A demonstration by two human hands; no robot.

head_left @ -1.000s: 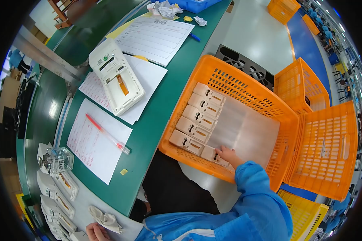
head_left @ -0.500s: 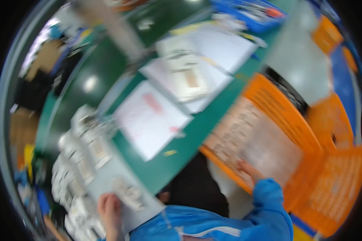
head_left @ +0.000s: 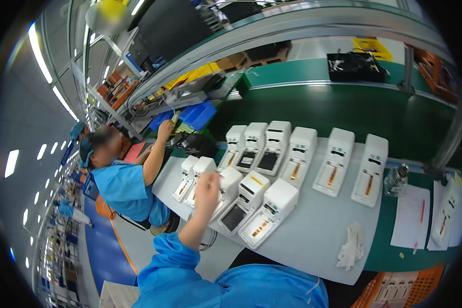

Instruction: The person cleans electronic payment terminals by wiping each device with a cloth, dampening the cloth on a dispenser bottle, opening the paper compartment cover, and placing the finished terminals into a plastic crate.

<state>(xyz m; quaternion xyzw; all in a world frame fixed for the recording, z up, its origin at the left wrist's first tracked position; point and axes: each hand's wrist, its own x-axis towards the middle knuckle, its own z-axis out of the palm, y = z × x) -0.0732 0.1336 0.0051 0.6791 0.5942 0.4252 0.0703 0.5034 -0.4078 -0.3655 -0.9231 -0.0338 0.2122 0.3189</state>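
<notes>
My left hand (head_left: 207, 194) is raised over the left part of the grey mat (head_left: 318, 220), beside a white device (head_left: 228, 189). Its back faces the camera and the fingers are bent and partly hidden, so their grip is unclear. White devices stand in two rows on the mat. Some have open fronts with an orange ribbon, such as the front device (head_left: 269, 213); others show a dark screen, such as the yellow-labelled one (head_left: 244, 203). A crumpled white cloth (head_left: 351, 246) lies near the front right edge. My right hand is out of view.
A co-worker (head_left: 123, 182) in blue sits at the left, one arm stretched toward blue trays (head_left: 197, 115). A glass jar (head_left: 395, 179), papers (head_left: 410, 215) and a red pen (head_left: 422, 210) lie right. An orange crate (head_left: 426, 287) holding devices is at the lower right.
The view has swung left from the orange crate to the mat. My left hand has risen from beside the cloth to the left devices. My right hand has gone out of view.
</notes>
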